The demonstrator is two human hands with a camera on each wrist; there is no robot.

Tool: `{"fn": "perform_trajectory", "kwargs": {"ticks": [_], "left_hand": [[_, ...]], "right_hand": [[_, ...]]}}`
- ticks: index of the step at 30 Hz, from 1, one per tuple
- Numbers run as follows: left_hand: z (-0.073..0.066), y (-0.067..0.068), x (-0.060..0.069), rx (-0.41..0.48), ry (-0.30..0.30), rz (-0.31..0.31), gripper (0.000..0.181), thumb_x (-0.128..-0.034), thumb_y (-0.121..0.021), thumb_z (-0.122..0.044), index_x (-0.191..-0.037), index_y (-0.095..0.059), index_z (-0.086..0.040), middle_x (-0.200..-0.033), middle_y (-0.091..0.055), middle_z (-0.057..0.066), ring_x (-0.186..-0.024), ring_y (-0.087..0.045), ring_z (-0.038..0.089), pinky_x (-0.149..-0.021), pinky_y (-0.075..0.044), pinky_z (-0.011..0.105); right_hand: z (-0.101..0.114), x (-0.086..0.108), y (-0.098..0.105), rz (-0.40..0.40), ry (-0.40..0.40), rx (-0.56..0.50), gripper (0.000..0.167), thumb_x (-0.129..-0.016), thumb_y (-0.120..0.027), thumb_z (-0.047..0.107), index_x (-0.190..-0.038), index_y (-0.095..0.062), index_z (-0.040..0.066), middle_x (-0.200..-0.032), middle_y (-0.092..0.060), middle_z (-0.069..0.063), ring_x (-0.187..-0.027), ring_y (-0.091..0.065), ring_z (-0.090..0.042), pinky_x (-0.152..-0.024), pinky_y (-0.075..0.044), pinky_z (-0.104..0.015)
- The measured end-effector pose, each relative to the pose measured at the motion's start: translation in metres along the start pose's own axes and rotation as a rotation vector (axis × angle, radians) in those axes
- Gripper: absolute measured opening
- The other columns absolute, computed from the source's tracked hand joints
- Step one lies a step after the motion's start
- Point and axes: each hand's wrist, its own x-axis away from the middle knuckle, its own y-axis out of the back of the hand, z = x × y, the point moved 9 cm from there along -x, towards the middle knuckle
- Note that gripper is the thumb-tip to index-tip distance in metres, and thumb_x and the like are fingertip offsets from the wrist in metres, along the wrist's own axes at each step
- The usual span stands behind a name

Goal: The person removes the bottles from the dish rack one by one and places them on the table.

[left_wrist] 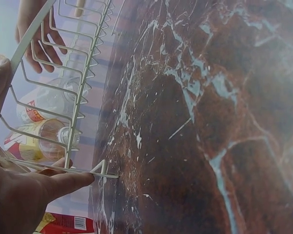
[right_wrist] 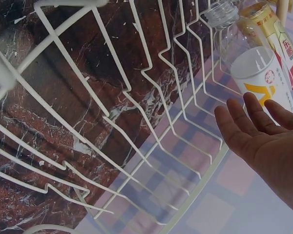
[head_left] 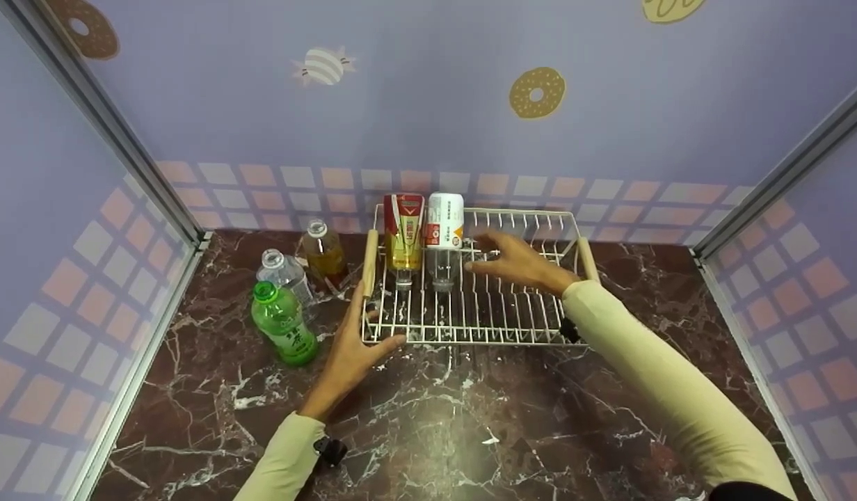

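Observation:
A white wire dish rack point(head_left: 498, 342) with wooden handles stands against the back wall. My left hand point(head_left: 355, 348) holds its front left corner; in the left wrist view the thumb lies on the rim and other fingers reach along and through the side wires. Two upside-down bottles lean in the rack's left part: one with a red and yellow label point(head_left: 405, 233), the other a clear bottle with a white label point(head_left: 445, 221). Just right of the white-labelled bottle is my right hand point(head_left: 515, 261), fingers spread and holding nothing. The right wrist view shows its fingertips near that label point(right_wrist: 263, 80).
Left of the rack stand a green bottle point(head_left: 286, 323), a clear bottle point(head_left: 284, 273) and a bottle of amber look point(head_left: 324, 252). Dark marbled stone point(head_left: 428, 431) forms the surface. Patterned panels point(head_left: 428, 125) enclose it at the back and both sides.

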Motion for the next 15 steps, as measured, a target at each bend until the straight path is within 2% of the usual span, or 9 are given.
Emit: {"fn": "perform_trajectory", "kwargs": {"ticks": [6,11,15], "left_hand": [[-0.001,0.0,0.001,-0.003,0.004,0.002,0.127,-0.0865,-0.097,-0.028,-0.179,-0.01,-0.025,-0.183,-0.013,0.018,-0.151,-0.051,0.042,-0.121,-0.037,0.077],[-0.001,0.001,0.0,0.008,-0.009,-0.004,0.126,-0.0864,-0.097,-0.026,-0.179,-0.011,-0.022,-0.183,-0.013,0.02,-0.15,-0.051,0.044,-0.12,-0.039,0.077],[-0.001,-0.001,0.0,0.011,-0.009,0.003,0.127,-0.0863,-0.097,-0.027,-0.179,-0.01,-0.02,-0.182,-0.013,0.022,-0.15,-0.051,0.044,-0.122,-0.036,0.077]], "right_hand": [[-0.001,-0.008,-0.003,0.002,-0.019,0.012,0.077,-0.103,-0.079,0.036,-0.165,-0.043,0.006,-0.163,-0.052,-0.024,-0.15,-0.051,-0.043,-0.125,-0.044,-0.06],[-0.003,-0.019,-0.005,0.003,-0.025,0.011,0.083,-0.102,-0.08,0.037,-0.165,-0.04,0.0,-0.16,-0.054,-0.027,-0.147,-0.053,-0.043,-0.124,-0.045,-0.059],[-0.009,-0.027,-0.01,0.027,-0.053,-0.025,0.093,-0.102,-0.081,0.037,-0.167,-0.031,-0.005,-0.159,-0.053,-0.029,-0.147,-0.052,-0.047,-0.123,-0.046,-0.06]]}}
